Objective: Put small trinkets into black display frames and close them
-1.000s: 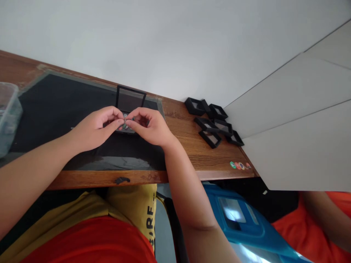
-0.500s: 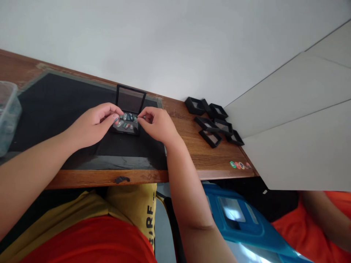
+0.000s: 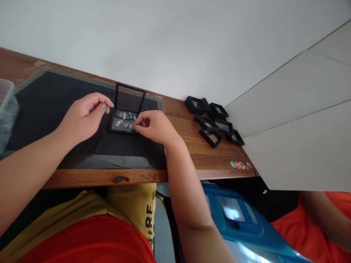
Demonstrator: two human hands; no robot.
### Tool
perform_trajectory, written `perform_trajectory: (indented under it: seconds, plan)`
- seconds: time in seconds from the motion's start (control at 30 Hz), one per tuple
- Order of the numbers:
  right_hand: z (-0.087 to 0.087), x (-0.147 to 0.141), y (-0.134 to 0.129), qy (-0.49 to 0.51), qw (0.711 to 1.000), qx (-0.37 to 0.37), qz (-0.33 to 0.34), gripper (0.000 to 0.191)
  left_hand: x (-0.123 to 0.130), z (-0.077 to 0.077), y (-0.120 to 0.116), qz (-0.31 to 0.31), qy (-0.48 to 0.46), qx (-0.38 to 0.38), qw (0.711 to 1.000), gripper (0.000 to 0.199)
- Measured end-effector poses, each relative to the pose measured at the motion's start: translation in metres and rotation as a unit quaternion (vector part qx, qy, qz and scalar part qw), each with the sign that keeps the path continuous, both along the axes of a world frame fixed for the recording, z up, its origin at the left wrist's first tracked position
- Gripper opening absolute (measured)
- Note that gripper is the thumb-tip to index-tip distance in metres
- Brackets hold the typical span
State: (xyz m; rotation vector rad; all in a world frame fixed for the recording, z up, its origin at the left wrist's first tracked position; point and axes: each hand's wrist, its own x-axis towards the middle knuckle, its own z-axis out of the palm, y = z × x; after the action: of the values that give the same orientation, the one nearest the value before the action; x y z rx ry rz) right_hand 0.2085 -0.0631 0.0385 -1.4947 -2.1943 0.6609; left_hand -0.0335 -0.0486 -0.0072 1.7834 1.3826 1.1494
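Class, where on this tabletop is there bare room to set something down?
Free: the black mat between the plastic tub and left hand; the wood between the right forearm, black frame boxes and round stickers. Crowded: the open case, right hand at its filled tray, and the bunched boxes.

Layout, left to right

Tub (image 3: 5,109) far left. Mat (image 3: 55,109) on table (image 3: 186,146), left and centre. Case (image 3: 117,129) on mat, lid (image 3: 130,99) up at its back, small pieces (image 3: 124,115) in rows inside. Loose piece (image 3: 106,107) in my left hand (image 3: 85,117), left of case; my right hand (image 3: 156,126) at its right side. Frames (image 3: 194,105) right of mat, some overlapping. Stickers (image 3: 237,165) in front of them. Wall (image 3: 137,44) behind, panel (image 3: 290,138) right.
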Motion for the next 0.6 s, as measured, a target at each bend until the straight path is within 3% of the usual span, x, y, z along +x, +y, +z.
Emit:
perform_trajectory:
  seconds: [0.17,0.33,0.6]
  plan:
    - [0.0,0.0,0.0,-0.017,1.0,0.005,0.004,0.005,0.0,0.005,-0.001,0.056,-0.087,0.071,0.992,0.012]
    - [-0.001,-0.001,-0.001,-0.016,1.0,-0.005,0.007,0.003,0.004,0.013,-0.003,0.07,-0.175,0.062,0.98,0.016]
    - [-0.001,0.001,-0.001,-0.02,1.0,-0.017,0.01,0.002,0.0,0.013,-0.005,0.047,-0.169,0.092,0.98,0.016]
